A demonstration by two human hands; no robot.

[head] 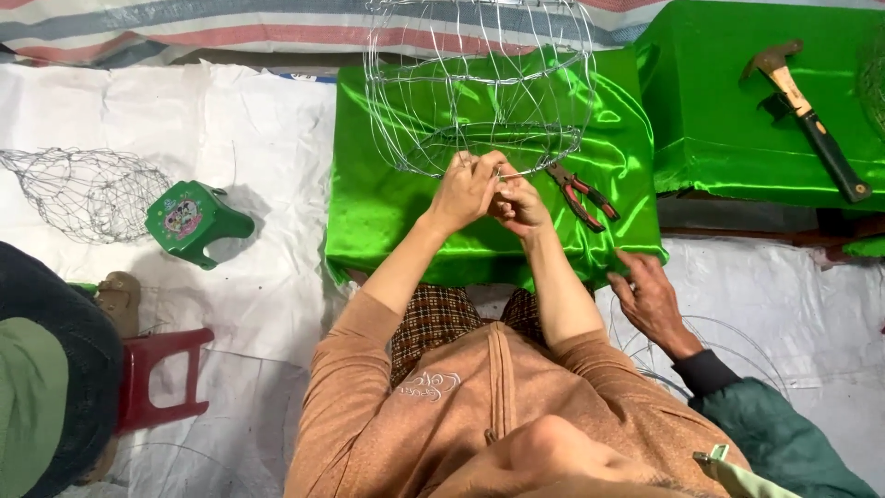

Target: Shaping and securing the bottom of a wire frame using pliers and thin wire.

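A round wire cage frame (479, 83) lies on its side on a table draped in shiny green cloth (387, 212). My left hand (466, 189) and my right hand (521, 203) meet at the frame's near rim, fingers pinched on the thin wire there. Red-handled pliers (581, 195) lie on the cloth just right of my right hand. My arms in rolled-up tan sleeves reach up from the bottom of the view.
Another person's hand (650, 295) in a dark green sleeve touches the cloth edge at right, over loose wire hoops (737, 346). A hammer (807, 115) lies on a second green table. At left: a wire mesh basket (88, 189), a green stool (189, 221), a red stool (157, 378).
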